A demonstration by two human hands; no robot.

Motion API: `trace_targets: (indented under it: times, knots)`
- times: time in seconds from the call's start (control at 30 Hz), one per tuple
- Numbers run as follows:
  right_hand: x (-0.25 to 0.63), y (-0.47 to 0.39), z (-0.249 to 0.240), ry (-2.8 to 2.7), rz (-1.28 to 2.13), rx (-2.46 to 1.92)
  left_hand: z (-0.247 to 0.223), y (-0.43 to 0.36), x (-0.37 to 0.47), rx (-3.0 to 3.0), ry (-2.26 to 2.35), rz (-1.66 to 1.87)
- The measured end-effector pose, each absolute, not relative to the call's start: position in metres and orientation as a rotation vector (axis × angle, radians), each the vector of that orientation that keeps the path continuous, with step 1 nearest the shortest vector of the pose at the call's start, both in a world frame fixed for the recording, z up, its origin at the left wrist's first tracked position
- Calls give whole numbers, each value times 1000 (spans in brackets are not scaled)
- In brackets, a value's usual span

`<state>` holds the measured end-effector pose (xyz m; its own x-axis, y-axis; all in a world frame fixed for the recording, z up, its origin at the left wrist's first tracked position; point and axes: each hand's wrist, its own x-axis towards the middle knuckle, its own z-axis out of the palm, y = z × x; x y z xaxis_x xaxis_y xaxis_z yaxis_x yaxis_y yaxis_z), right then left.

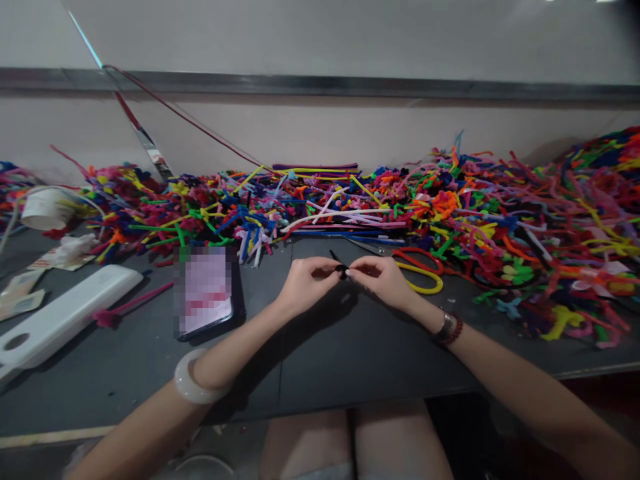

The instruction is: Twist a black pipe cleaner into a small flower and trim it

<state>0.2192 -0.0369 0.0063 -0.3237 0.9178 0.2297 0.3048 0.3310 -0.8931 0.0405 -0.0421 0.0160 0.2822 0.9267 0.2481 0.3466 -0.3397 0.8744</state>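
Over the middle of the dark table, my left hand [313, 281] and my right hand [383, 280] meet fingertip to fingertip. Both are closed in a pinch on a small black pipe cleaner [343, 270], bent into a small loop or curl with a short end sticking up to the left. My fingers hide part of it. Just beyond my right hand lie scissors [425, 280] with red and yellow handles, their blades partly behind the hand. A phone [207, 293] with a lit, blurred screen leans left of my left hand.
Heaped colourful pipe cleaners [450, 220] line the wall across the table's back. At left are a white power strip or similar long device [70, 317], a magenta pipe-cleaner piece [135, 307], a white cup [47, 208] and paper packets [23, 293]. The table's front edge [60, 437] runs near my lap.
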Motion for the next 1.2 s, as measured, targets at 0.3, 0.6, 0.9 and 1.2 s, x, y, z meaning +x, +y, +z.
trace_targets:
  times: [0.3,0.6,0.9,1.2]
  knots:
    - [217,-38,3,-1890,938,-1151,19,-43,40,2028,1166,1001]
    - [218,-40,6,-1929,1007,-1088,16,-36,36,1840,1078,851]
    - [221,-43,12,-2038,1132,-976,17,-28,26,1496,853,616]
    - [219,-38,8,-1752,1237,-1043,16,-28,30,1242,846,834]
